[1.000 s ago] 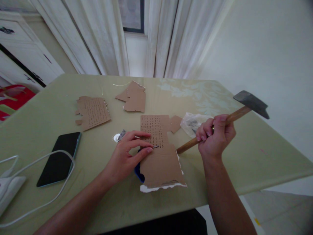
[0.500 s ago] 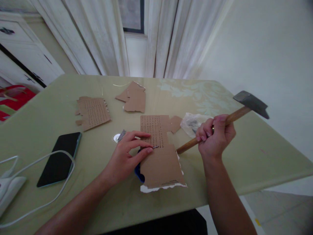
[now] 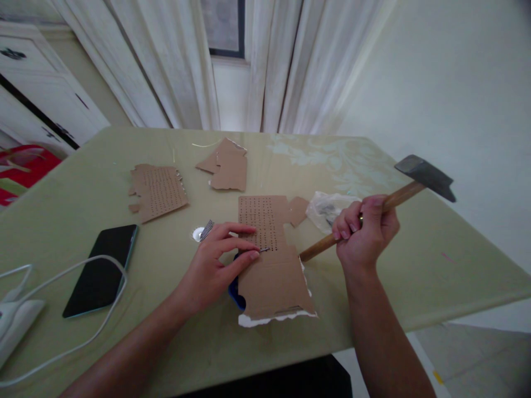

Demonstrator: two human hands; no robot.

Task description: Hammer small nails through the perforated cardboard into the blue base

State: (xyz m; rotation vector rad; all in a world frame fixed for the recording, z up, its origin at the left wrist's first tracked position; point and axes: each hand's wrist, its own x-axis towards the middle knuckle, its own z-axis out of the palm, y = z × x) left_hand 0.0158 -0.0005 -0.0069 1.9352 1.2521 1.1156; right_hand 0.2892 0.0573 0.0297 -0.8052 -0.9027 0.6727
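Between the thumb and index finger of my left hand (image 3: 219, 260) is a small metal nail (image 3: 264, 250), its free end over the cardboard piece (image 3: 276, 282). Rows of small holes cover the upper part of that cardboard. Part of a blue object (image 3: 236, 296) shows from beneath its left edge; the rest is hidden. Raised at the right, my right hand (image 3: 367, 229) is wrapped round the wooden handle of a hammer (image 3: 404, 193). The dark metal head points up and to the right, and the handle's lower end is beside the cardboard's right edge.
Another punched cardboard piece (image 3: 160, 190) and a torn one (image 3: 230, 168) lie farther back. A clear plastic bag (image 3: 326, 210) sits near my right hand. At left are a phone (image 3: 102, 271), a white cable (image 3: 112, 309) and a power strip (image 3: 16, 326). A small white disc (image 3: 198, 234) lies by my left hand.
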